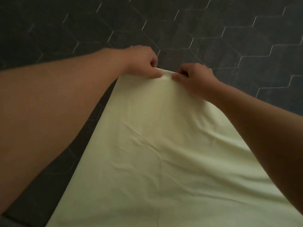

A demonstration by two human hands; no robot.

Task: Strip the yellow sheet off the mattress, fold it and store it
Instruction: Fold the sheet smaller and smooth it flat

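Observation:
The pale yellow sheet (164, 153) lies as a long folded strip on the dark grey mattress (213, 30), which has a hexagon quilt pattern. The strip runs from the bottom of the view up to its narrow far end near the middle. My left hand (142, 61) pinches that far end from the left, thumb on top of the cloth. My right hand (195, 76) pinches the same edge right beside it, the two thumbs almost touching. Both forearms reach out over the sheet's sides.
The bare quilted mattress surface fills the view above and to both sides of the sheet. A lighter grey band (8, 220) shows at the bottom left corner, possibly the mattress edge.

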